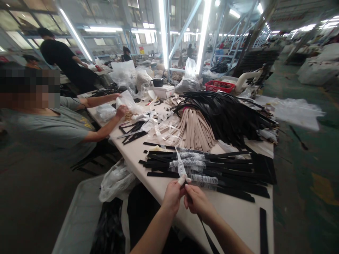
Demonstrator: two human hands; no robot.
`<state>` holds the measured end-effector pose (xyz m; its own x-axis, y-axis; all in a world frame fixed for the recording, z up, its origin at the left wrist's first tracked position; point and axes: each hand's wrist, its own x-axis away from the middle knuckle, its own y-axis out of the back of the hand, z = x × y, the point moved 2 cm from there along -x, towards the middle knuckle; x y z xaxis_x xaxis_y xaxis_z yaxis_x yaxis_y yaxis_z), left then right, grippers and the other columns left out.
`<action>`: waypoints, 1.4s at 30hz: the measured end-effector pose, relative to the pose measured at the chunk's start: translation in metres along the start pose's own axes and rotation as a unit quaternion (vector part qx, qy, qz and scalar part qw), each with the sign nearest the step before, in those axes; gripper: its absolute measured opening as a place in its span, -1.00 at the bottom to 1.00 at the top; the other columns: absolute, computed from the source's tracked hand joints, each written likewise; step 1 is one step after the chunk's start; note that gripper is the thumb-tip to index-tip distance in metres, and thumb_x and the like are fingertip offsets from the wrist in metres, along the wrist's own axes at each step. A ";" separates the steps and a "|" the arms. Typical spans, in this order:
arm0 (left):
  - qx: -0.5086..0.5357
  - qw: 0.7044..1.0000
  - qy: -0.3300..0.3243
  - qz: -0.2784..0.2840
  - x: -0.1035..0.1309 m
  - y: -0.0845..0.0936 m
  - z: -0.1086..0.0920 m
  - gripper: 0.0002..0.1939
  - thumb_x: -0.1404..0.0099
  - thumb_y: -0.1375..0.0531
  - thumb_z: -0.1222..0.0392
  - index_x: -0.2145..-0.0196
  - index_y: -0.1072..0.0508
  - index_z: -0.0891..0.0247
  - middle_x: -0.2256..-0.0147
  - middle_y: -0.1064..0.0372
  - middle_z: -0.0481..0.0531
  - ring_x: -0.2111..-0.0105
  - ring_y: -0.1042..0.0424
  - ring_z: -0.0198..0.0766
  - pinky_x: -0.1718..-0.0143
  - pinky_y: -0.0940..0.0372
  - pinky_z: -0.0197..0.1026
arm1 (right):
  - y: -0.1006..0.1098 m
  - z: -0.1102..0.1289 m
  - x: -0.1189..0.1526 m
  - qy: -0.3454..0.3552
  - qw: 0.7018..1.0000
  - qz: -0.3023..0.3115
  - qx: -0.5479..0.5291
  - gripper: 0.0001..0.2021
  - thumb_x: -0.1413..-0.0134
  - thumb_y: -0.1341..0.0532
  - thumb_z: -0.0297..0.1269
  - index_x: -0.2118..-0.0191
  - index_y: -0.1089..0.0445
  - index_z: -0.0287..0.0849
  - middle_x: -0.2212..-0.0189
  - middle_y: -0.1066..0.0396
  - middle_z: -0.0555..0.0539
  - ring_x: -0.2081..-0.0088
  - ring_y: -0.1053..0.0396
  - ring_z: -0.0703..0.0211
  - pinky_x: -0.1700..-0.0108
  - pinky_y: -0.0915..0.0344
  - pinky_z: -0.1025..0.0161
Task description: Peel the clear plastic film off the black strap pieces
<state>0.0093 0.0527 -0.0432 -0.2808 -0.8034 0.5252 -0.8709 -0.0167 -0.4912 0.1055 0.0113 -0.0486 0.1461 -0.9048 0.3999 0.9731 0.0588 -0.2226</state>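
Note:
My left hand point(173, 193) is closed at the table's near edge, pinching the lower end of a white wrapping strip point(180, 163). Right beside it, fingertips almost touching, my right hand point(195, 199) is closed on a black strap point(208, 234) that hangs down below the hand. The part of the strap between my fingers is mostly hidden. Just beyond my hands, several black straps point(235, 171) lie side by side, their middles wrapped in crinkled white film point(202, 179).
Beige straps point(196, 130) and a large black strap pile point(227, 116) lie farther back on the table point(148, 176). A seated person point(53, 130) handles a plastic bag point(126, 100) at left. A bin point(79, 211) stands below. One strap point(263, 229) lies at right.

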 end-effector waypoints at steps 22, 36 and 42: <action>0.048 0.998 -0.027 -0.005 0.000 0.004 -0.013 -0.61 -0.14 -0.35 -0.01 0.25 -0.62 0.42 0.17 -0.53 0.31 0.32 -0.44 -0.22 0.38 -0.25 -0.30 | -0.005 0.020 0.009 0.039 0.996 -0.061 0.058 -0.48 -0.24 0.03 0.20 0.30 -0.30 -0.23 0.61 -0.51 -0.10 0.85 -0.10 0.39 0.81 0.11 0.45; 0.048 0.999 -0.019 -0.013 0.000 0.003 -0.010 -0.64 -0.11 -0.37 0.03 0.27 -0.61 0.41 0.18 -0.53 0.32 0.18 -0.49 -0.07 0.28 -0.36 -0.23 | -0.007 0.014 0.007 0.036 0.997 -0.045 0.056 -0.46 -0.23 0.05 0.20 0.31 -0.32 -0.24 0.61 -0.51 -0.11 0.84 -0.10 0.37 0.81 0.07 0.42; 0.032 0.999 -0.028 0.008 0.001 0.005 -0.010 -0.61 -0.15 -0.32 0.03 0.21 -0.62 0.44 0.15 -0.53 0.34 0.24 -0.47 -0.14 0.28 -0.33 -0.26 | -0.004 0.014 0.008 0.044 0.992 -0.077 0.088 -0.44 -0.24 0.07 0.22 0.29 -0.33 -0.23 0.62 -0.50 -0.09 0.83 -0.08 0.38 0.81 0.07 0.42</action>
<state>0.0009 0.0579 -0.0387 -0.2690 -0.8363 0.4777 -0.8386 -0.0405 -0.5432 0.1048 0.0098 -0.0321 -0.0157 -0.9419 0.3355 0.9998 -0.0179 -0.0035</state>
